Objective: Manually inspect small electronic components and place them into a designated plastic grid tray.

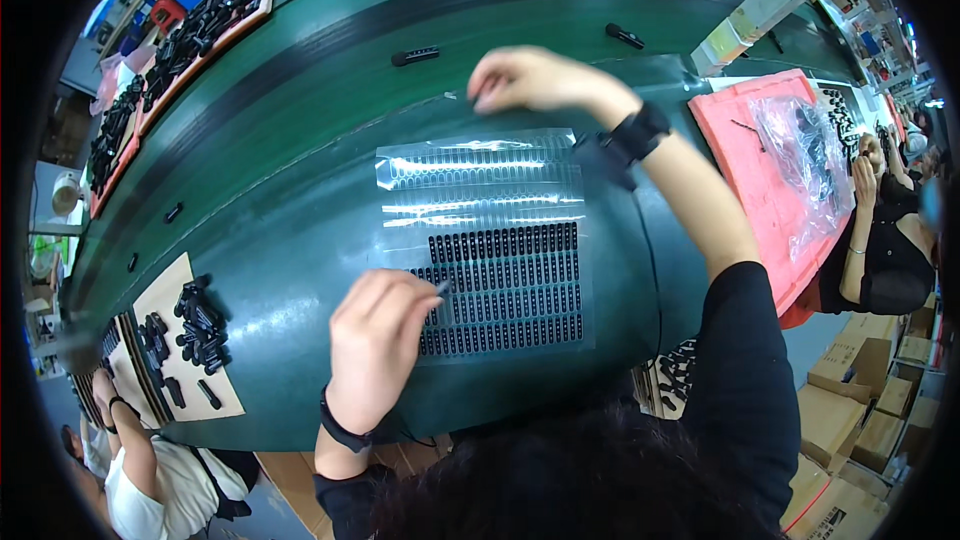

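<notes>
My left hand is closed in a pinch at the left edge of a sheet of small black strips. A small greyish piece shows at its fingertips, too blurred to name. The strips lie in rows on clear film, with some gaps at the upper left. Just beyond them, a shiny clear film bears rows of outlined slots. Past that film, my right hand hovers with curled fingers over the green work surface. Whatever it may hold is hidden. Beyond it on the belt lies a black handheld device.
Another black device lies further right on the green belt. Black parts sit on a cardboard sheet at left. A pink foam tray with a plastic bag stands right, beside a metal post. Co-workers sit at both sides.
</notes>
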